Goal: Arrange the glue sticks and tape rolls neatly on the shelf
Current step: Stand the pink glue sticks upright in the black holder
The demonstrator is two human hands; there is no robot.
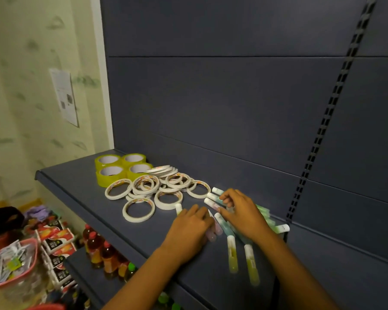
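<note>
Dark blue shelf (81, 189) holds four yellow tape rolls (121, 170) at the back, white tape rolls (152, 191) beside them, and glue sticks (232, 253) on the right. Both hands lie on the glue sticks: the left hand (188, 229) flat with loose fingers, the right hand (242, 211) curled over some.

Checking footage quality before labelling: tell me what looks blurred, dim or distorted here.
Head view: dim overall; glue sticks and both hands, left and right, motion-smeared; white tape rolls fairly sharp; wide-angle lens bends the shelf edge.
</note>
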